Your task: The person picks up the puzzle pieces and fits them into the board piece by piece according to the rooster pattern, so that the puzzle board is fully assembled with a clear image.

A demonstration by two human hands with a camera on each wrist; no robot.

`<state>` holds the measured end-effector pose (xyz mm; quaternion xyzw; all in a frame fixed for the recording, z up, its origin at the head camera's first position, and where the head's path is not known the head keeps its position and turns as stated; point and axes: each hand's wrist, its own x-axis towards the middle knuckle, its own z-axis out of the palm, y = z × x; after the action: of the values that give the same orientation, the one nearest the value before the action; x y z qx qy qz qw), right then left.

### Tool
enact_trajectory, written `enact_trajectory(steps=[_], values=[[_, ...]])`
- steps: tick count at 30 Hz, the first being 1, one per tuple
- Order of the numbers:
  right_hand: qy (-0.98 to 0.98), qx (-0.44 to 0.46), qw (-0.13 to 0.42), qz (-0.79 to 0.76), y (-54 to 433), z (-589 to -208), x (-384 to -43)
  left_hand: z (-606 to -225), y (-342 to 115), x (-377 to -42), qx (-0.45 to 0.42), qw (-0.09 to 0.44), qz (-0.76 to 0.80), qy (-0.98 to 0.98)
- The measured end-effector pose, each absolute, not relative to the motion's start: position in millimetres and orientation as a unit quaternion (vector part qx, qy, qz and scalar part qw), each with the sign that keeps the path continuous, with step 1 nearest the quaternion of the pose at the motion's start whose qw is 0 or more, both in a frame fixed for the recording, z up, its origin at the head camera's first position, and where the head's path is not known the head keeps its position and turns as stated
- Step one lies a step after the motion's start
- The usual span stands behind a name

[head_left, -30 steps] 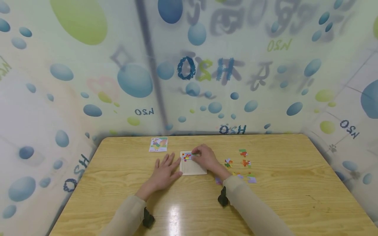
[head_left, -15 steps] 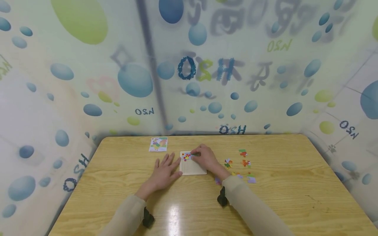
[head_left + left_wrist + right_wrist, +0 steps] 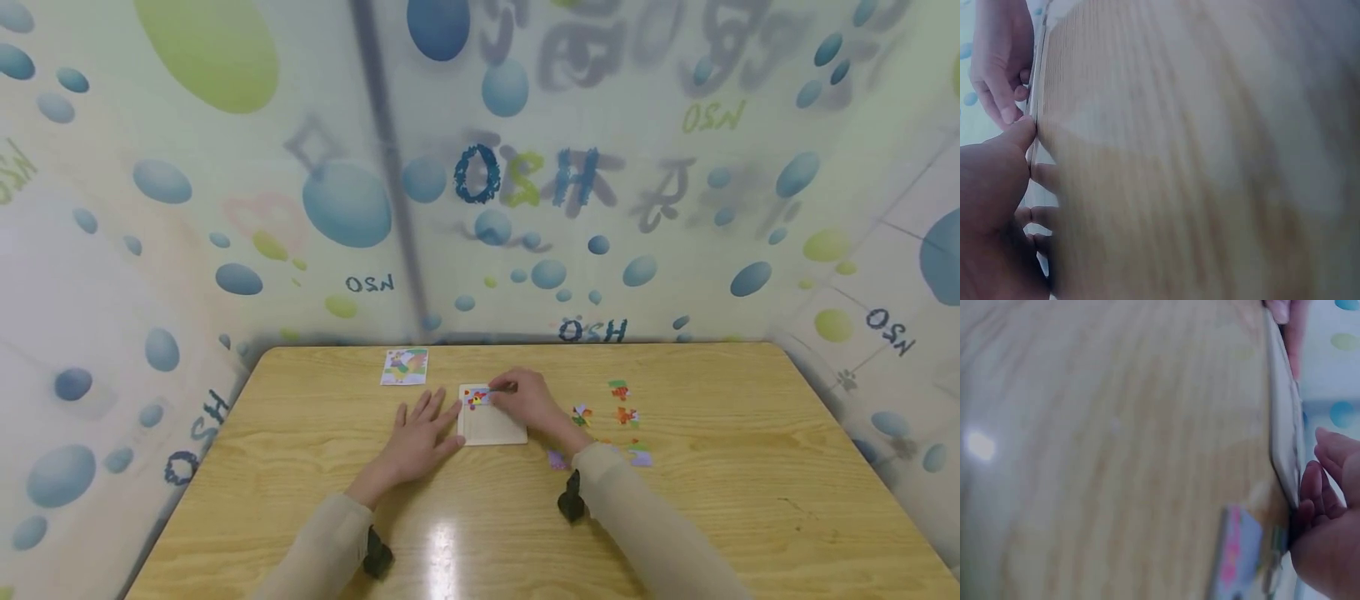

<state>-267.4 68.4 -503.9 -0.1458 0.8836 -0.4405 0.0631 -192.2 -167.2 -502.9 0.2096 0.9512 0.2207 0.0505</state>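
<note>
A pale square puzzle tray (image 3: pixel 491 429) lies on the wooden table between the hands. Brightly coloured puzzle pieces (image 3: pixel 475 399) sit in its upper left part. My right hand (image 3: pixel 527 402) reaches over the tray's upper right, pinching a small puzzle piece (image 3: pixel 494 389) that its fingertips mostly hide. In the right wrist view, the tray's edge (image 3: pixel 1283 419) runs close beside the curled fingers of that hand (image 3: pixel 1329 506). Flat with spread fingers, my left hand (image 3: pixel 414 442) rests at the tray's left side, its thumb at the lower left corner; the left wrist view shows the thumb (image 3: pixel 1017 134) along the edge.
Several loose puzzle pieces (image 3: pixel 627 416) lie to the right of the tray, some partly behind the right forearm. A square picture card (image 3: pixel 405 367) is at the table's back left. Behind the table (image 3: pixel 712 400) stands a wall (image 3: pixel 660 308) printed with blue and green dots.
Both hands stay nearly where they were. The right fingertips make only slight shifts at the upper part of the tray; the whole view drifts a little.
</note>
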Motion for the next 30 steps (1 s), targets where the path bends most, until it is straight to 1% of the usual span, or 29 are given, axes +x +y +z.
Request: enact_trajectory(steps=[3, 8, 14, 18, 23, 30], values=[[0.867, -0.132, 0.064, -0.477, 78.0, -500.5, -268.8, -503.1, -166.3, -191.9, 0.209, 0.051, 0.221, 0.951], [0.868, -0.127, 0.065, -0.476, 100.3, -492.5, -269.5, -507.9, -165.9, -193.5, 0.210, 0.051, 0.230, 0.949], [0.868, -0.151, 0.065, -0.469, 135.8, -483.8, -264.9, -518.8, -167.9, -197.1, 0.212, 0.047, 0.231, 0.948], [0.861, -0.148, 0.070, -0.481, 156.5, -480.2, -262.7, -512.5, -167.6, -195.7, 0.210, 0.055, 0.225, 0.950], [0.854, -0.132, 0.080, -0.496, 176.6, -474.8, -263.3, -505.1, -168.5, -193.7, 0.210, 0.050, 0.226, 0.950], [0.879, -0.109, 0.057, -0.460, 216.2, -475.9, -265.4, -516.1, -170.8, -196.6, 0.215, 0.046, 0.230, 0.948]])
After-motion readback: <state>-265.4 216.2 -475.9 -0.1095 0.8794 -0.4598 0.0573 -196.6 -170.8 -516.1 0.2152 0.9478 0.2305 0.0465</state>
